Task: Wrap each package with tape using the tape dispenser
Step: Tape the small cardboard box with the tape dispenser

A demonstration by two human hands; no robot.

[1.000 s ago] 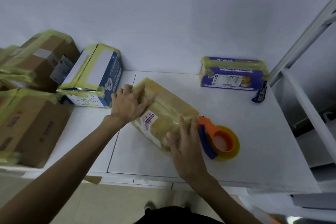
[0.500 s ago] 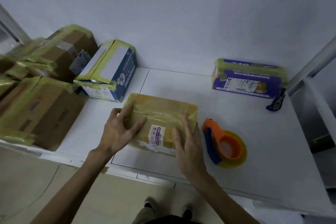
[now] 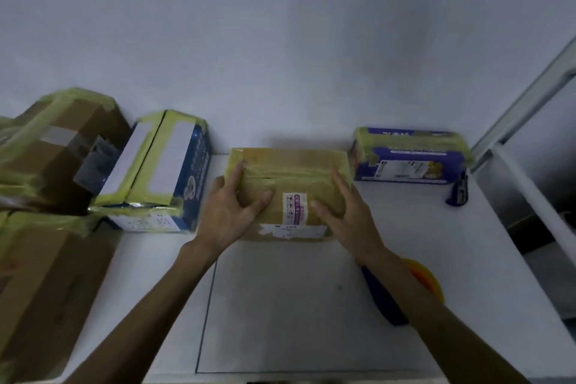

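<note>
A brown cardboard package wrapped in yellowish tape, with a purple-and-white label on its near side, lies on the white table close to the wall. My left hand grips its left end and my right hand grips its right end, fingers spread over the top. The orange-and-blue tape dispenser with its yellow roll lies on the table near my right forearm, which hides most of it.
A taped blue-and-white box stands left of the package, with several taped brown cartons further left. A taped purple box sits right against the wall, a small dark blue tool beside it. A white frame borders the right.
Both hands have pushed the brown package away from the front edge toward the wall, squaring it between the blue-and-white box and the purple box. The dispenser stayed where it lay.
</note>
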